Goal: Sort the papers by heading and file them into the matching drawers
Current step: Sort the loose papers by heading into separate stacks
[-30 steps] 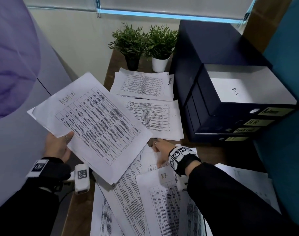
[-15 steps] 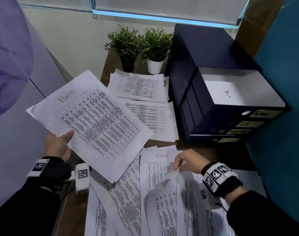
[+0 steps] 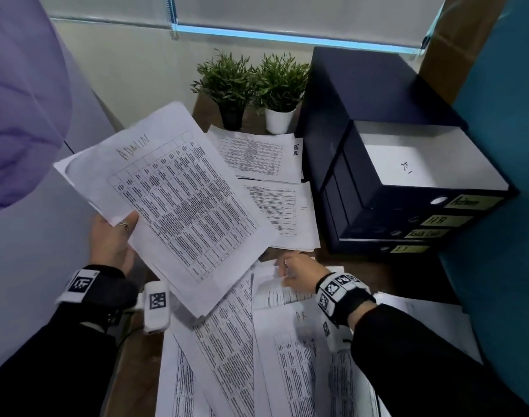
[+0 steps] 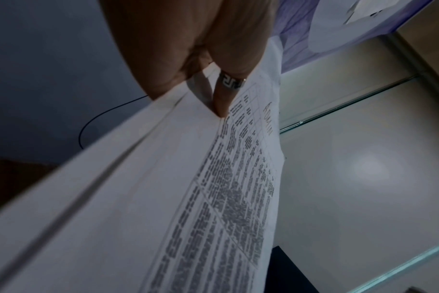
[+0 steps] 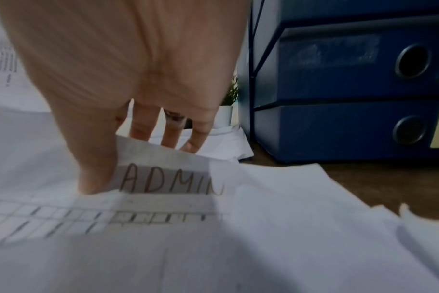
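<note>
My left hand (image 3: pixel 118 233) (image 4: pixel 213 95) holds a small stack of printed sheets headed ADMIN (image 3: pixel 182 206) (image 4: pixel 188 198) above the desk's left side, thumb on top. My right hand (image 3: pixel 293 270) (image 5: pixel 140 158) pinches the top edge of another ADMIN sheet (image 5: pixel 173 180) lying among the loose papers on the desk, thumb over it and fingers behind it. The dark blue drawer unit (image 3: pixel 362 121) stands at the right. Its top drawer (image 3: pixel 422 203), labelled Admin, is pulled out with white paper inside. The HR, Task List and IT drawers below are closed.
Two potted plants (image 3: pixel 230 85) (image 3: pixel 280 85) stand at the back of the desk. Before them lie a Task List pile (image 3: pixel 257 155) and an IT pile (image 3: pixel 287 209). An HR sheet (image 3: pixel 287 341) lies in front. A teal partition (image 3: pixel 498 145) closes the right side.
My right hand let the curled sheet it was lifting drop and now pinches the ADMIN sheet's top edge. My left hand has kept hold of its stack, raised slightly.
</note>
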Action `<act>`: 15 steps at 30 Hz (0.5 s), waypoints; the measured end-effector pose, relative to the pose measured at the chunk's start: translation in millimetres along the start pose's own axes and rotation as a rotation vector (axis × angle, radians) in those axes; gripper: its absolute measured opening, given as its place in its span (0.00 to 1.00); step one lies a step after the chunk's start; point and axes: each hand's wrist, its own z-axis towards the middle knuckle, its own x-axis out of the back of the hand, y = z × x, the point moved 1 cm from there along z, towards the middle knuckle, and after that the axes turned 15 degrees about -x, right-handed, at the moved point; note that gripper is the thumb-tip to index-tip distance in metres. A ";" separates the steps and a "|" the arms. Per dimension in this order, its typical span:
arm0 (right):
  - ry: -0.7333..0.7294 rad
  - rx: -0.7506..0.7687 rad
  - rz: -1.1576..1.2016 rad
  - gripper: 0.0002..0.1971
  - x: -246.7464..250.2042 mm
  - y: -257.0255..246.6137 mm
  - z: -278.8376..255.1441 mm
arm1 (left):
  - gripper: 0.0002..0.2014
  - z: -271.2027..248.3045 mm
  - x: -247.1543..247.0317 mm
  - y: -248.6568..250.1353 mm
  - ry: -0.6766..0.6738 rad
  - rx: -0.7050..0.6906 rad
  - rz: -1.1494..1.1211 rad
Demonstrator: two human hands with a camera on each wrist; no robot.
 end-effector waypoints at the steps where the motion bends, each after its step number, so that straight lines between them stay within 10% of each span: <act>1: 0.014 -0.015 -0.007 0.04 -1.8 -1.7 1.8 | 0.20 1.4 2.1 0.8 0.009 0.000 0.012; 11: 0.300 0.102 0.501 0.16 47.5 -7.7 -53.0 | 0.14 -5.6 3.6 19.7 -0.094 -0.024 0.064; 15: 0.588 0.290 0.525 0.03 80.8 -40.0 -65.2 | 0.08 -40.2 -25.1 40.2 -0.312 -0.047 0.017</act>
